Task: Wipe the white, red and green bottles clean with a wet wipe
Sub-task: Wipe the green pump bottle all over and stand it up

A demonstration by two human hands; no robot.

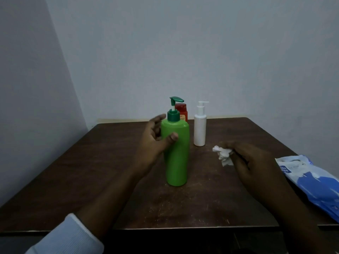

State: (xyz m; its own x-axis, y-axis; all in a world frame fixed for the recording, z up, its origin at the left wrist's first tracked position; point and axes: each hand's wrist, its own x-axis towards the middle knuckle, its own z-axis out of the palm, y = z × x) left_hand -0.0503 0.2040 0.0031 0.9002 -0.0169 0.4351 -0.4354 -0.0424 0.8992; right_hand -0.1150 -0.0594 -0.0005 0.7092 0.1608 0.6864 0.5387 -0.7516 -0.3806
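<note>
Left hand [156, 142], fingers spread and thumb touching, flanked the green bottle [177, 162]; right of it, the right hand [253, 162] clutched a wet wipe [222, 154] (white bottle [200, 131] and red bottle [182, 111] stood behind). Wiping it seemed next, needing a firm grasp first.

Dim, flat, bluish light, its source out of view. The dark brown wooden table [82, 171] shows only faint, soft shadows. The tall green plastic pump bottle [177, 154] carries a dull sheen. The left hand [156, 142] and right hand [251, 162] are underexposed and soft; the crumpled white wet wipe [222, 154] is brightest. The corner of the pale grey wall [238, 52] leans, wide-angle bent.
</note>
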